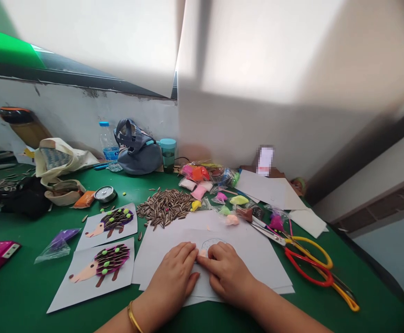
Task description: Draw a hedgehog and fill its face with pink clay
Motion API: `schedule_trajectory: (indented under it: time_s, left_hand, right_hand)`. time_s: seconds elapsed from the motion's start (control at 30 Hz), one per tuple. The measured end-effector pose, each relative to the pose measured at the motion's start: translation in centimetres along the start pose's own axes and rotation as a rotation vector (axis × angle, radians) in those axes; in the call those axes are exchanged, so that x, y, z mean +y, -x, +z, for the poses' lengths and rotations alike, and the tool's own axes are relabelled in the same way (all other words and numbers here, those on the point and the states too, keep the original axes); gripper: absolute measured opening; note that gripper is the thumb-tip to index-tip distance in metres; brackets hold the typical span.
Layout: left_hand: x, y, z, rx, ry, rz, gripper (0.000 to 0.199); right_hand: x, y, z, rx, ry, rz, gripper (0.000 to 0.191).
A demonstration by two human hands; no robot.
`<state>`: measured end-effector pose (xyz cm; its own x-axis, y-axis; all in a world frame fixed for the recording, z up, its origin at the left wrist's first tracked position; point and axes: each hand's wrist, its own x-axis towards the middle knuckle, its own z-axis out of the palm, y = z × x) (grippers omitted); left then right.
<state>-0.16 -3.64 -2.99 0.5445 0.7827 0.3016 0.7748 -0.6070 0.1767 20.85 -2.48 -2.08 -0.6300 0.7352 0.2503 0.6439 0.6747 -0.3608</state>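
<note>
My left hand (174, 270) lies on a white sheet of paper (254, 263) with its fingers stretched out together, the fingertips beside a small piece of peach modelling clay (203, 253). From the other side, my right hand (228, 273) has its fingers curled, and the index finger presses on that clay. Part of a round pencil drawing (217, 241) shows behind the right knuckles; the rest is covered. To the left lie two hedgehog pictures, the upper one (84, 240) and the lower one (63, 291), with peach clay faces, seed spines and green dots.
Striped sunflower seeds (165, 206) are heaped behind the paper. Bags of coloured clay (198, 175) lie farther back. Scissors with yellow handles (313, 249) and red-handled scissors (306, 268) rest at right. A purple clay bag (61, 243), round tin (105, 194) and blue bag (139, 155) are left.
</note>
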Motion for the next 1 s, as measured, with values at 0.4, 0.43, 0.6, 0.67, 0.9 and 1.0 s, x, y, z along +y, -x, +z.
schedule_trajectory:
  time_s: [0.4,0.43,0.6,0.67,0.9,1.0]
  left_hand:
    - [0.11,-0.14,-0.62,-0.051,0.041,-0.012,0.047]
    - [0.12,-0.14,-0.59,-0.044,0.04,-0.01,0.047]
    - [0.0,-0.1,-0.19,0.003,0.017,0.002,0.045]
    - [-0.09,-0.09,-0.12,0.005,0.006,0.009,0.046]
    - [-0.02,-0.18,-0.4,-0.029,-0.015,0.007,0.05]
    - [0.06,-0.28,-0.55,-0.037,-0.011,-0.005,0.05]
  right_hand:
    - [0.53,-0.16,0.11,0.065,0.003,0.09,0.047]
    - [0.5,-0.19,0.15,0.054,0.007,0.092,0.048]
    - [0.55,-0.11,0.17,0.072,-0.011,0.105,0.05]
    - [0.61,-0.03,0.14,0.103,-0.019,0.113,0.05]
    - [0.39,-0.19,0.04,0.047,0.004,0.083,0.045]
    - [0.4,-0.17,0.08,0.055,-0.002,0.079,0.045]
